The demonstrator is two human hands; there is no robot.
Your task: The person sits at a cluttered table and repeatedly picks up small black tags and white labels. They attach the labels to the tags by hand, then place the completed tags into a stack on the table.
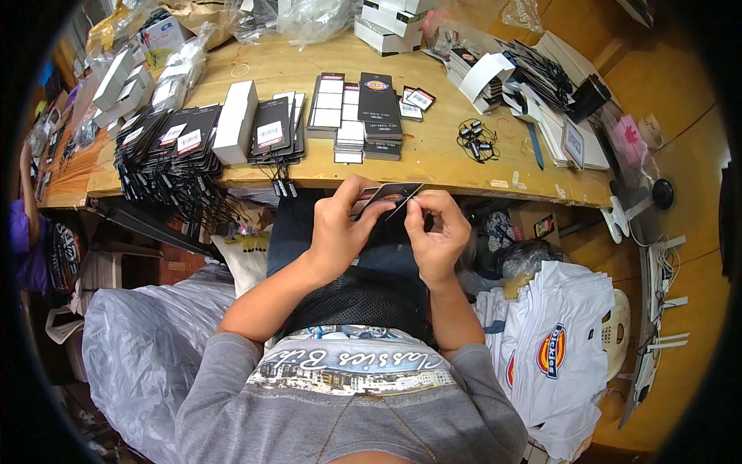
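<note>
Just off the table's near edge, my left hand (336, 232) grips dark cardboard hang tags (384, 192) between thumb and fingers. My right hand (439, 236) pinches at the tags' right end, thumb against forefinger; whether a cord is in that pinch is too small to tell. Beyond them on the table stand a stack of black hang tags (376, 97) and rows of white-faced labels (327, 104). A small pile of barcode labels (417, 97) lies beside the stack. Loose black tag cords (478, 141) lie to the right.
Strung black tags (182, 143) are heaped at the left, beside a long white box (234, 124). Another tag pile (272, 133) has cords hanging over the edge. White boxes (390, 27) stand at the back. Folded white shirts (553, 348) sit at my right, a plastic bag (147, 340) at my left.
</note>
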